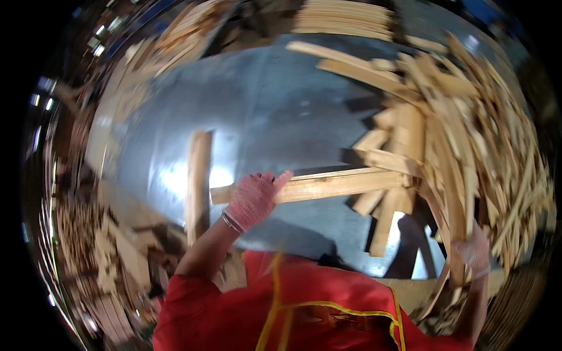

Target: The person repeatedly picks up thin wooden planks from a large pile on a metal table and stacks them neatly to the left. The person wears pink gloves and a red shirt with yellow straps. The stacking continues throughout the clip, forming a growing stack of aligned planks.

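My left hand (254,199), in a pinkish knit glove, is closed around a flat wooden board (333,186) near its left end. The board lies crosswise over the metal table, its right end against the heap of wood. At the lower right, my right hand (473,253), in a pale glove, is blurred. Its fingers close over the edge of a long wooden strip (456,231), which slants down over the table's near edge. Left of my left hand, a single wooden piece (199,175) lies lengthwise on the table.
A tangled heap of wooden strips (468,140) covers the table's right side, with short pieces (374,140) jutting out. The grey metal table (246,105) reflects bright light. Stacked boards (342,20) stand beyond the far edge. More wood stacks (76,234) sit at the left.
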